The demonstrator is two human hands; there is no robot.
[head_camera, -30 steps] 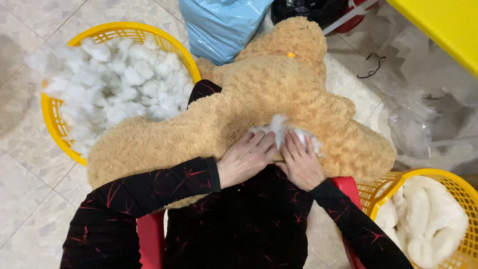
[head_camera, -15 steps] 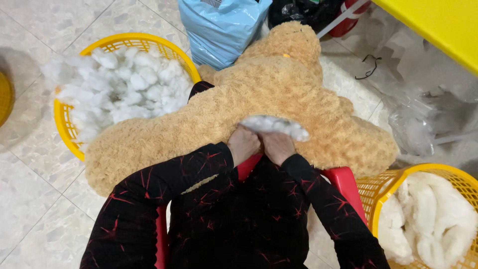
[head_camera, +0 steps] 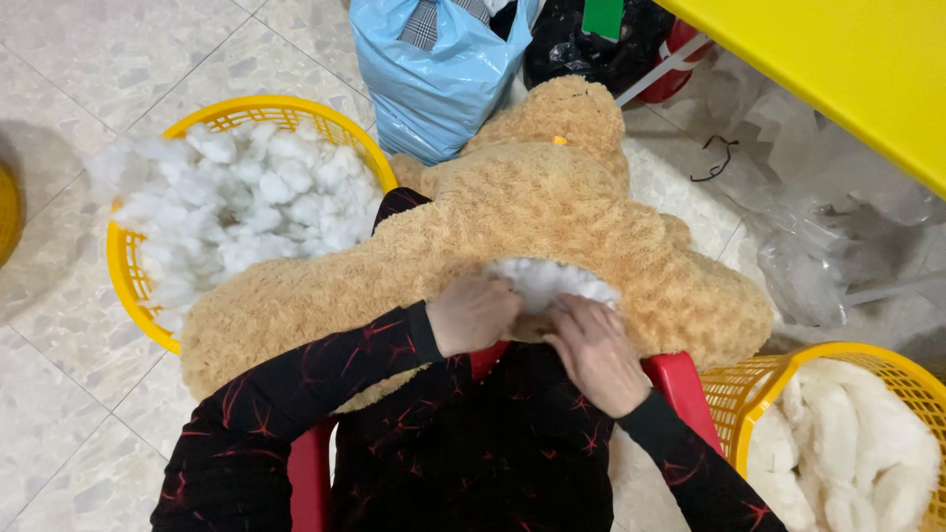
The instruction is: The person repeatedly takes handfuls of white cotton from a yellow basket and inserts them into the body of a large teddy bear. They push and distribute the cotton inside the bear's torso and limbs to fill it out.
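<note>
A big tan plush bear lies across my lap, face down, its head toward the far side. White stuffing shows in an opening at its near edge. My left hand is curled at the left side of that opening, fingers against the plush and stuffing. My right hand presses on the right side of the opening, fingertips in the white filling. Both arms wear black sleeves with red streaks.
A yellow basket full of white stuffing clumps stands on the tiled floor at the left. Another yellow basket with white plush fabric sits at the lower right. A blue plastic bag, a yellow table and clear plastic sheets lie beyond. I sit on a red chair.
The loose tuft of stuffing has gone down into the bear's opening, and both hands have closed in over it. The view shifted slightly.
</note>
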